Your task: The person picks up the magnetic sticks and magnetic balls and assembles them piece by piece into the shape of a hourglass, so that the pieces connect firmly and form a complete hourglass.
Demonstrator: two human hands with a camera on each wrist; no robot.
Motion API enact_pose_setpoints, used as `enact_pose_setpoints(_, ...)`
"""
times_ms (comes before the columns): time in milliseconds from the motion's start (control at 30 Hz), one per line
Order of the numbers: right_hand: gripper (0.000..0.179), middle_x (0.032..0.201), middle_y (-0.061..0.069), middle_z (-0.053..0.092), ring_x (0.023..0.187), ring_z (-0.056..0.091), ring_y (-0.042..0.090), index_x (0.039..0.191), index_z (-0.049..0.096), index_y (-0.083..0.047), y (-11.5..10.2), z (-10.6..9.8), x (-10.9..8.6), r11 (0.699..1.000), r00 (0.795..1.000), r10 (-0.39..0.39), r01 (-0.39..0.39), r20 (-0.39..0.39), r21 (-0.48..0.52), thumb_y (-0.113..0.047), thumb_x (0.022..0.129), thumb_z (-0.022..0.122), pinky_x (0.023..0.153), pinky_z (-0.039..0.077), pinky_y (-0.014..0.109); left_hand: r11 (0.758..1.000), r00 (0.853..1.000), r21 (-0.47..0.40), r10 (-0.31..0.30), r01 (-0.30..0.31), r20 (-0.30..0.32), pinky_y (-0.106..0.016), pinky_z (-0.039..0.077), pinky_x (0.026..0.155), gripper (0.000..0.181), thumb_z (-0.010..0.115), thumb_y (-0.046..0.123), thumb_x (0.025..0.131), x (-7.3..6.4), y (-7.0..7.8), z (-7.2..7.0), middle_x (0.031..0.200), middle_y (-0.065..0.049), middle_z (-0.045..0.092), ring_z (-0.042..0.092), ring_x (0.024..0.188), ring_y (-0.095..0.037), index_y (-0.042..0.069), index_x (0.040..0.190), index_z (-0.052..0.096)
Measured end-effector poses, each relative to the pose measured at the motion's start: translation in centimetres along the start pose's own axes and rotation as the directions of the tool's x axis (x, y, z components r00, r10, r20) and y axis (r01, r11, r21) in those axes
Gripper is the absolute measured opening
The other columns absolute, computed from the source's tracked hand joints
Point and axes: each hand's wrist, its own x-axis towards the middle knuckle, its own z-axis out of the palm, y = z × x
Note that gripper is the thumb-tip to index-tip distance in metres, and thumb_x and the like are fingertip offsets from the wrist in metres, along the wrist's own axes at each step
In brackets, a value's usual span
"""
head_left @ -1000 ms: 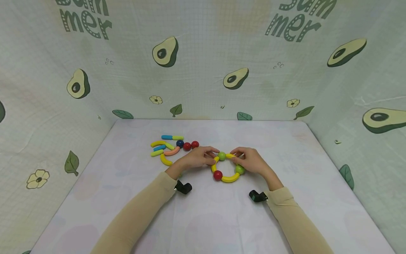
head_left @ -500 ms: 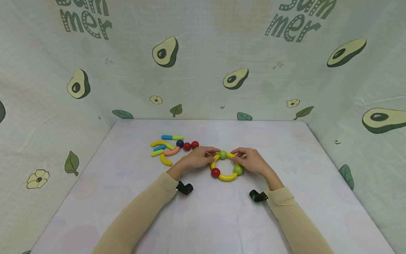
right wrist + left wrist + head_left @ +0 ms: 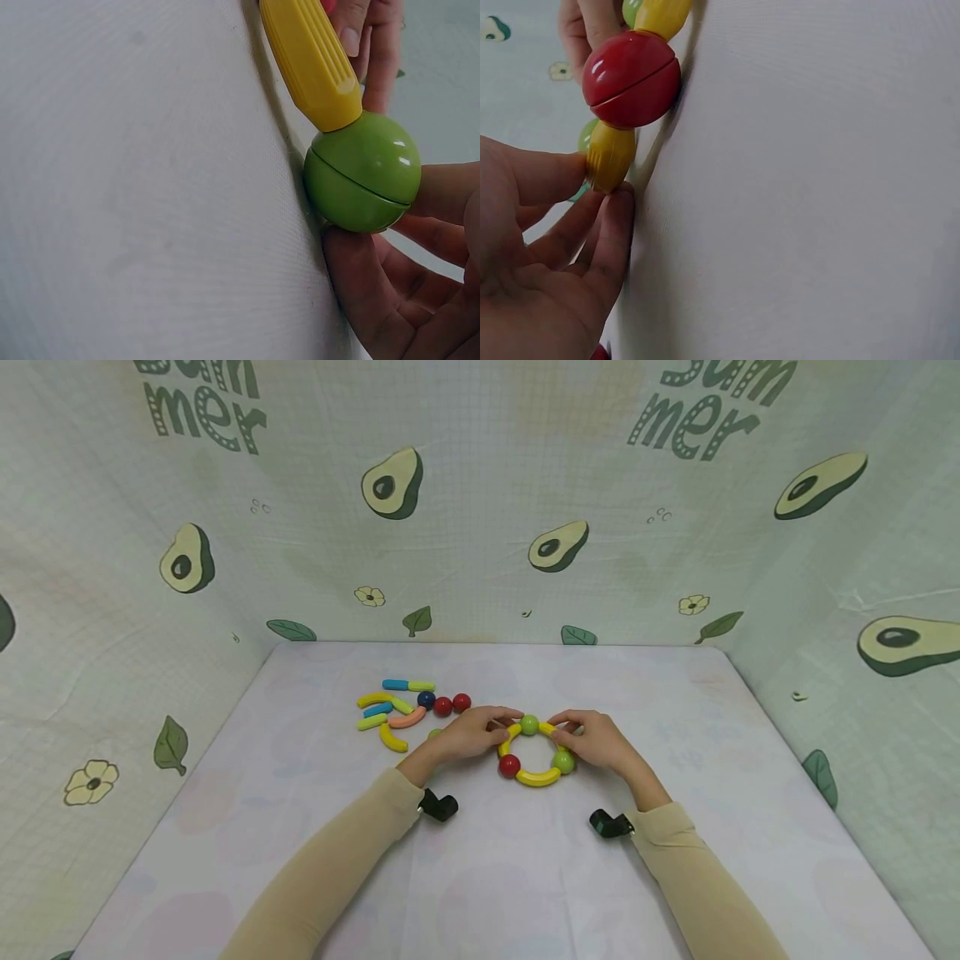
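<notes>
On the left, loose sticks point(image 3: 407, 717) and balls point(image 3: 442, 706) lie unused, something green point(image 3: 434, 733) peeping from behind the wrist. The left hand's point(image 3: 480, 732) fingers pinch a yellow rod point(image 3: 610, 154) of the ring point(image 3: 537, 778) on the desk point(image 3: 495, 868). It looks nearly closed; I can't judge its top joints. The right hand point(image 3: 591, 739) grips the right rod point(image 3: 548, 728), half covering it.
</notes>
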Motion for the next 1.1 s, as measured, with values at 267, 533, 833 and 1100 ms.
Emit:
enact_pose_setpoints(267, 0.031, 0.105, 0.011, 0.071, 0.073, 0.061, 0.018, 0.130, 0.073, -0.009, 0.2, 0.1, 0.0, 1.000, 1.000, 0.015, -0.015, -0.005, 0.002, -0.023, 0.103, 0.069, 0.065, 0.053, 0.031, 0.999, 1.000, 0.019, 0.028, -0.028, 0.008, -0.042, 0.052, 0.110, 0.042, 0.059, 0.023, 0.111, 0.0, -0.3, 0.1, 0.140, -0.001, 0.066, 0.062, 0.125, -0.022, 0.027, 0.153, 0.059)
enact_pose_setpoints(533, 0.030, 0.104, 0.011, 0.071, 0.071, 0.060, 0.018, 0.130, 0.073, -0.009, 0.3, 0.1, -0.1, 1.000, 1.000, 0.000, 0.000, -0.005, 0.005, -0.022, 0.103, 0.069, 0.065, 0.054, 0.031, 0.998, 0.996, 0.010, 0.060, -0.059, -0.066, -0.044, 0.052, 0.110, 0.044, 0.061, 0.024, 0.109, -1.7, -0.6, -2.0, 0.142, -0.002, 0.066, 0.061, 0.128, -0.024, 0.022, 0.153, 0.058)
enact_pose_setpoints(833, 0.030, 0.105, 0.011, 0.071, 0.071, 0.061, 0.017, 0.131, 0.072, -0.010, 0.4, 0.0, 0.0, 1.000, 1.000, 0.000, 0.000, 0.000, 0.003, -0.023, 0.104, 0.069, 0.064, 0.054, 0.029, 0.994, 0.962, 0.081, 0.093, -0.074, -0.256, -0.045, 0.054, 0.107, 0.040, 0.061, 0.011, 0.109, -3.1, -2.5, -8.2, 0.141, -0.013, 0.065, 0.063, 0.123, -0.028, 0.015, 0.149, 0.061)
enact_pose_setpoints(1100, 0.031, 0.105, 0.011, 0.071, 0.071, 0.061, 0.017, 0.131, 0.072, -0.009, 0.5, 0.2, 0.2, 1.000, 1.000, 0.000, 0.000, 0.000, 0.005, -0.024, 0.103, 0.069, 0.065, 0.054, 0.030, 0.955, 0.952, 0.295, 0.063, 0.029, -0.299, -0.048, 0.054, 0.104, 0.040, 0.058, 0.002, 0.106, -2.5, -5.7, -12.4, 0.136, -0.015, 0.067, 0.062, 0.120, -0.032, 0.010, 0.145, 0.063)
